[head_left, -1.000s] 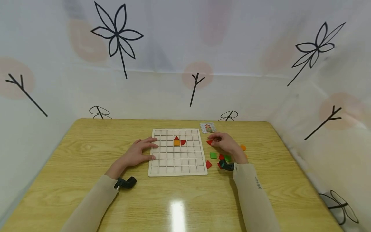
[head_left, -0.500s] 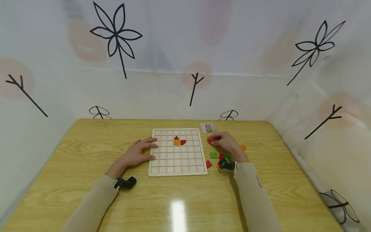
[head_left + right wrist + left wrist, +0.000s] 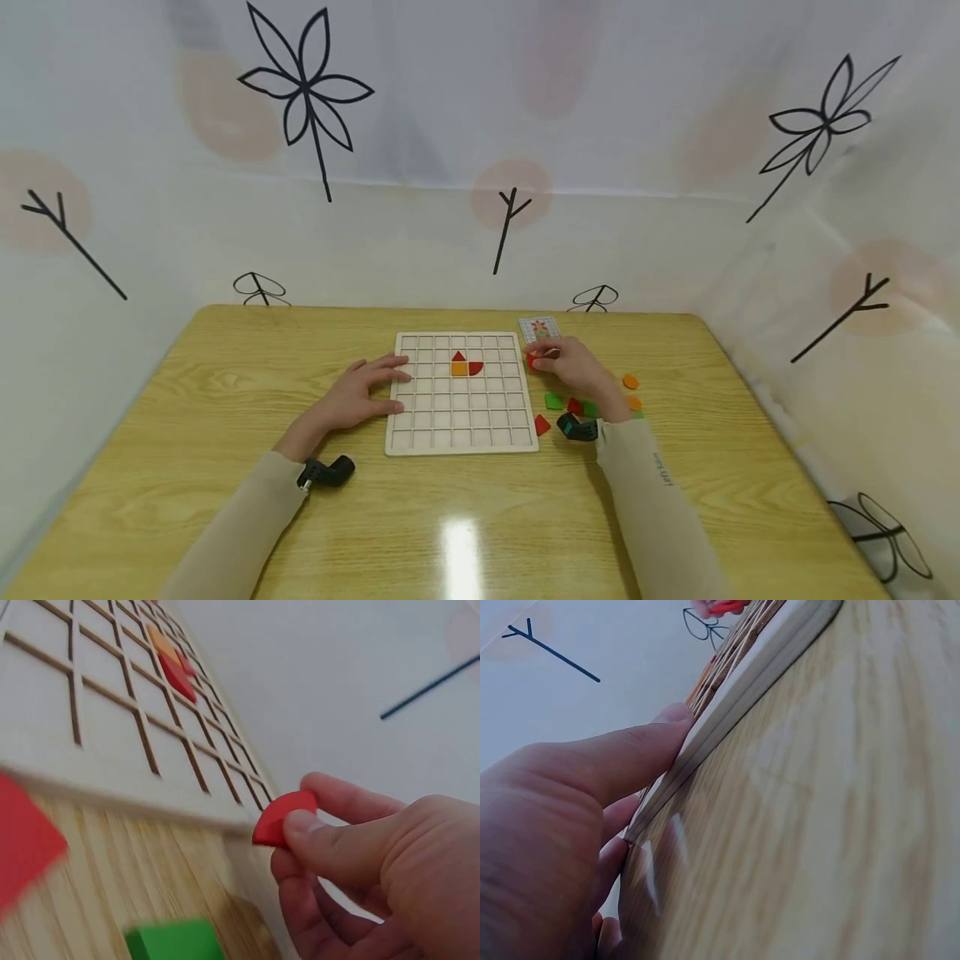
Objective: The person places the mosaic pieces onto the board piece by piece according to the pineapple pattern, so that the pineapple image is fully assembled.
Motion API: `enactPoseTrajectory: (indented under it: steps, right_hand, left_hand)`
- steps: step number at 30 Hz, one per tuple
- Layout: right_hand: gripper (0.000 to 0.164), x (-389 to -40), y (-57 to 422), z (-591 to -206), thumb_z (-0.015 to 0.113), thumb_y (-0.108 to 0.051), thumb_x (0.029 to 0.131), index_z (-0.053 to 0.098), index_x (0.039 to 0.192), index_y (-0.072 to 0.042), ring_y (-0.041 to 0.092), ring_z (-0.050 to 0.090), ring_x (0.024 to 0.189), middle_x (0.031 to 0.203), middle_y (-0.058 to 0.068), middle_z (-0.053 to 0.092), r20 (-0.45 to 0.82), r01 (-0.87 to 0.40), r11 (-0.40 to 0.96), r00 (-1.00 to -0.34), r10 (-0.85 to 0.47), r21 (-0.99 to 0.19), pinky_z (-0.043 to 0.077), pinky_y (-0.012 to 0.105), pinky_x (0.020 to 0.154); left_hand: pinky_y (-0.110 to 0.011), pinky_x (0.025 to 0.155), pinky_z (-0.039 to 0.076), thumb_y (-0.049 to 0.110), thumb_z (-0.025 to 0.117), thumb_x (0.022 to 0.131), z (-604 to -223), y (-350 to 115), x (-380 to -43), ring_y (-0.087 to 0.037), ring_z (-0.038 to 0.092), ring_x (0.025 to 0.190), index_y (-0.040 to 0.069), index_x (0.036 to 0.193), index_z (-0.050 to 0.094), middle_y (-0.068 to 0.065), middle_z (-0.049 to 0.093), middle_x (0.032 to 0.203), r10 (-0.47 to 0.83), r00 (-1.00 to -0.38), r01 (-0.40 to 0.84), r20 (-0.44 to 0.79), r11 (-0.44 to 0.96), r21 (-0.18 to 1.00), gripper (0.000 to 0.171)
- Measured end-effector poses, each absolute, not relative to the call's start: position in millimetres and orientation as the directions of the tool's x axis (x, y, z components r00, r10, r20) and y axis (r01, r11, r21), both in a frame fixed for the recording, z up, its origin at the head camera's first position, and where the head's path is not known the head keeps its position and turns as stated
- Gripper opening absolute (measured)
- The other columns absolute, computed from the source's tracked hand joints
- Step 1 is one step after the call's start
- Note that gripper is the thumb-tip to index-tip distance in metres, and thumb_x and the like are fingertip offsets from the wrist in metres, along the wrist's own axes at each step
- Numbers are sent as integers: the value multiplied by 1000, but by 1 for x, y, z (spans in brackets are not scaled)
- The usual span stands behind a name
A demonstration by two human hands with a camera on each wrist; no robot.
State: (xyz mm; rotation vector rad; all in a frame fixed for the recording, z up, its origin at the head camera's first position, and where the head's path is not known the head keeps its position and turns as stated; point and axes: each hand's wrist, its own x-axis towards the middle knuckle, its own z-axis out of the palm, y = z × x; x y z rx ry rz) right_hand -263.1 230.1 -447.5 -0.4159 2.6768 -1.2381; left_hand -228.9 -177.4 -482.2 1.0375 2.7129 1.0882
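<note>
A pale wall hanging (image 3: 420,142) with black leaf drawings runs past the edges of my head view. Below it, the wood-grain table (image 3: 390,533) is cut off at the bottom. On it lies the gridded board (image 3: 462,453), which my left wrist view shows almost edge-on, its cells barely readable. My sleeves (image 3: 652,492) leave the picture at the bottom.

My left hand (image 3: 360,396) is spread, its fingertips and thumb touching the board's left edge. My right hand (image 3: 577,367) is narrow, pinching a red quarter-round piece (image 3: 279,814) between thumb and forefinger. That piece sits at my fingertips, just beside the board's right edge; I cannot tell whether it touches the rim. From my head view, the fingers hide part of it.

Beyond that hand lies a small picture card (image 3: 538,327), its print too small to make out fully.

Three cells of the board are filled: an orange square (image 3: 459,369), a red quarter-circle (image 3: 476,368) to its right, and a red triangle (image 3: 459,356) just beyond the square. Loose green pieces (image 3: 553,402), red pieces (image 3: 542,425) and orange pieces (image 3: 630,382) lie right of the board, some partly covered by my right wrist.
</note>
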Motion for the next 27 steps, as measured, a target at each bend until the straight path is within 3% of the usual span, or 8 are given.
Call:
enactPoseTrajectory:
  steps: [8, 16, 27]
  right_hand:
    - [23, -268, 188, -457, 65, -4, 96, 71, 118, -5, 23, 63, 89, 107, 8, 69, 71, -243, 496, -938, -339, -834, 50, 33, 72]
    - [24, -266, 146, -460, 64, -2, 96, 73, 118, -6, 20, 66, 91, 107, 6, 71, 119, -284, 466, -928, -353, -838, 53, 33, 78]
    - [12, -268, 103, -465, 71, -9, 94, 78, 103, -11, 15, 67, 88, 102, 2, 73, 169, -334, 485, -920, -353, -808, 55, 31, 78]
  left_hand:
    - [-59, 115, 11, 31, 76, 89, -481, -178, -230, -33, 30, 146, 11, 130, 66, -10, 42, 154, 600, -776, 568, 195, 530, 630, 47]
    - [-59, 115, 12, 30, 77, 89, -481, -177, -230, -33, 29, 146, 11, 130, 66, -10, 42, 154, 607, -770, 577, 199, 527, 624, 46]
    - [-59, 115, 13, 29, 77, 89, -481, -177, -232, -33, 28, 146, 11, 129, 66, -10, 42, 154, 608, -770, 577, 195, 532, 620, 45]
